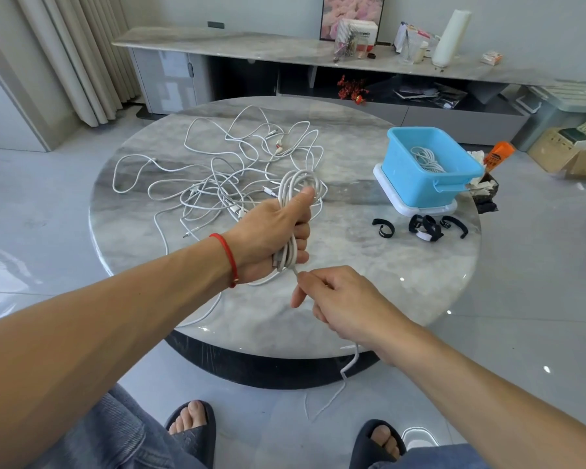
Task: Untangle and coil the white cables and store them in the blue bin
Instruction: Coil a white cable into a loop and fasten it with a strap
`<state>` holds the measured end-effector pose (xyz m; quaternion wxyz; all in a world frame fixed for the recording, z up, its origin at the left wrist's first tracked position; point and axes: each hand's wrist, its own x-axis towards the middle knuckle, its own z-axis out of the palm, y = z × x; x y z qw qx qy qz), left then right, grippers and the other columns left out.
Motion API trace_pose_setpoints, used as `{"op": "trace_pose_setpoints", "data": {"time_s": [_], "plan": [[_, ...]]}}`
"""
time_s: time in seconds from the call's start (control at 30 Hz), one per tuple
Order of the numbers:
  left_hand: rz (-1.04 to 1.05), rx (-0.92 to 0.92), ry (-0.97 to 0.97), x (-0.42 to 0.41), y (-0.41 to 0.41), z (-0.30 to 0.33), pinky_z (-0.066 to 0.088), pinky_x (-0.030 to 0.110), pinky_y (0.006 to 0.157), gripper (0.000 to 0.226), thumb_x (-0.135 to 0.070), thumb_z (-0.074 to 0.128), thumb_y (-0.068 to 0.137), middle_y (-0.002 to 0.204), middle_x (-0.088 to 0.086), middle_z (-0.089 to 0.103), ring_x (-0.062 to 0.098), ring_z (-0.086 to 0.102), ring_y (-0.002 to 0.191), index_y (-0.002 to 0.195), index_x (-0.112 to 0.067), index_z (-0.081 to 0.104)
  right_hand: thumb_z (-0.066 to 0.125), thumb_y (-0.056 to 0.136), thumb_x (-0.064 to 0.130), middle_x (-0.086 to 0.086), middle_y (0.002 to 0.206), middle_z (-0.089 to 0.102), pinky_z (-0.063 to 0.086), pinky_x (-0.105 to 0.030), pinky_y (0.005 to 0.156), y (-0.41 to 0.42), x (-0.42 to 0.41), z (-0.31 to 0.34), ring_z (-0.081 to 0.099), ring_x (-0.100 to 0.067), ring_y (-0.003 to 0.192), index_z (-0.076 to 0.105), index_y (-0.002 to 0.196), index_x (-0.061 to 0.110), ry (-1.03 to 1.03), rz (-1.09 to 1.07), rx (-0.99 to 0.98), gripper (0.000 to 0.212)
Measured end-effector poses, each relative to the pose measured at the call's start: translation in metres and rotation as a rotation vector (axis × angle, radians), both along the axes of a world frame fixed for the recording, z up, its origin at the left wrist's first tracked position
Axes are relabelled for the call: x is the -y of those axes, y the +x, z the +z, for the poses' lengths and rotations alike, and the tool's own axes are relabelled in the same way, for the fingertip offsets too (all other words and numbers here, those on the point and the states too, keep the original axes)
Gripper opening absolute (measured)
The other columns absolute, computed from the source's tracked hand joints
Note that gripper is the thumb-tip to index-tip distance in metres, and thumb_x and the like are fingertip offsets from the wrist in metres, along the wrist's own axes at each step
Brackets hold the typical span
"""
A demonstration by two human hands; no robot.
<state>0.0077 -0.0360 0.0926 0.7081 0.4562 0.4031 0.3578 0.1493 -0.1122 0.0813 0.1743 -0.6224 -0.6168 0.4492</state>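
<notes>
White cable coil [293, 198] stands upright in the left hand [274, 235], whose fingers [301, 231] are clenched round the bundled loops while the thumb presses across the top of them, above the near part of the round marble surface [369, 265]. From the bottom of the coil a loose strand runs down to the right hand [342, 302], which pinches it between thumb and fingers just below the left hand; the rest of that strand hangs past the right wrist, off the edge of the surface and toward the floor. Behind the left hand a tangle of white cables [230, 164] lies spread over the far left half of the surface. Well to the right sits the blue bin [430, 164], resting on a white tray, with one coiled white cable [427, 159] already inside it. Just in front of the bin lie several black straps [423, 226]. A red string bracelet [229, 255] circles the left wrist.
</notes>
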Motion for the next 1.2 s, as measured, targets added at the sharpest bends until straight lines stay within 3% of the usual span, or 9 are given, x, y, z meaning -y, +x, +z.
{"op": "trace_pose_setpoints", "data": {"time_s": [0.17, 0.23, 0.37, 0.53, 0.7, 0.87, 1.03, 1.13, 1.2], "plan": [[0.132, -0.149, 0.106, -0.007, -0.002, -0.001, 0.034, 0.024, 0.046, 0.052, -0.051, 0.048, 0.102, 0.055, -0.005, 0.027, 0.014, 0.024, 0.044, 0.061, -0.022, 0.036, 0.045, 0.104, 0.029, 0.002, 0.069, 0.068, 0.051, -0.035, 0.063, 0.012, 0.001, -0.002, 0.061, -0.021, 0.062, 0.074, 0.094, 0.02, 0.174, 0.08, 0.236, 0.032], [0.191, -0.176, 0.12, -0.011, -0.006, -0.002, 0.032, 0.025, 0.048, 0.051, -0.052, 0.048, 0.101, 0.052, -0.006, 0.031, 0.015, 0.024, 0.045, 0.062, -0.021, 0.037, 0.044, 0.103, 0.027, -0.002, 0.069, 0.067, 0.052, -0.039, 0.062, 0.014, 0.003, -0.005, 0.062, -0.025, 0.067, 0.073, 0.095, 0.017, 0.226, 0.075, 0.28, 0.031], [0.237, -0.205, 0.122, -0.018, -0.014, -0.005, 0.026, 0.027, 0.051, 0.052, -0.055, 0.048, 0.101, 0.051, -0.007, 0.033, 0.016, 0.024, 0.048, 0.061, -0.022, 0.037, 0.047, 0.104, 0.026, 0.006, 0.057, 0.053, 0.039, -0.026, 0.055, 0.015, 0.005, -0.001, 0.055, -0.013, 0.058, 0.07, 0.088, 0.025, 0.308, 0.077, 0.296, 0.028], [0.072, -0.365, 0.185, -0.013, -0.017, -0.008, 0.021, 0.029, 0.052, 0.052, -0.057, 0.051, 0.098, 0.054, -0.007, 0.034, 0.014, 0.026, 0.047, 0.061, -0.023, 0.039, 0.053, 0.104, 0.029, 0.014, 0.077, 0.054, 0.049, -0.038, 0.075, 0.015, 0.006, 0.005, 0.055, -0.014, 0.079, 0.067, 0.088, 0.023, 0.52, 0.273, 0.325, 0.023], [-0.172, -0.426, 0.201, 0.005, -0.013, -0.013, 0.025, 0.032, 0.051, 0.057, -0.062, 0.049, 0.096, 0.056, 0.006, 0.042, 0.022, 0.031, 0.053, 0.06, -0.017, 0.048, 0.056, 0.103, 0.035, 0.014, 0.082, 0.064, 0.05, -0.034, 0.077, 0.018, -0.002, 0.01, 0.06, -0.009, 0.081, 0.069, 0.088, 0.026, 0.657, 0.306, 0.186, 0.022], [-0.319, -0.225, 0.033, 0.016, -0.001, -0.009, 0.028, 0.025, 0.046, 0.058, -0.058, 0.044, 0.1, 0.054, 0.001, 0.034, 0.015, 0.027, 0.05, 0.059, -0.017, 0.049, 0.071, 0.096, 0.034, 0.03, 0.059, 0.059, 0.041, -0.009, 0.065, 0.019, -0.006, 0.017, 0.061, 0.008, 0.065, 0.073, 0.08, 0.025, 0.605, 0.16, 0.08, 0.018], [-0.403, -0.111, -0.027, 0.017, 0.001, -0.009, 0.032, 0.02, 0.044, 0.064, -0.066, 0.032, 0.096, 0.06, 0.002, 0.046, 0.012, 0.032, 0.053, 0.086, -0.007, 0.057, 0.083, 0.079, 0.051, 0.011, 0.06, 0.068, 0.051, -0.026, 0.059, 0.022, -0.009, 0.018, 0.065, -0.003, 0.06, 0.057, 0.077, 0.025, 0.577, -0.038, 0.055, 0.037], [-0.496, -0.056, -0.062, 0.017, 0.001, -0.008, 0.026, 0.023, 0.047, 0.068, -0.073, 0.034, 0.086, 0.063, 0.005, 0.042, 0.022, 0.015, 0.064, 0.101, -0.01, 0.052, 0.086, 0.069, 0.06, 0.016, 0.059, 0.061, 0.041, -0.019, 0.053, 0.026, -0.011, 0.022, 0.056, -0.005, 0.057, 0.051, 0.073, 0.027, 0.59, -0.094, 0.091, 0.048], [-0.554, -0.027, -0.077, 0.016, -0.001, -0.008, 0.024, 0.024, 0.049, 0.068, -0.074, 0.036, 0.083, 0.063, 0.004, 0.04, 0.016, 0.02, 0.059, 0.101, -0.01, 0.05, 0.086, 0.068, 0.06, 0.024, 0.061, 0.059, 0.038, -0.019, 0.053, 0.026, -0.011, 0.024, 0.054, -0.006, 0.058, 0.049, 0.072, 0.028, 0.598, -0.09, 0.093, 0.049]]}}
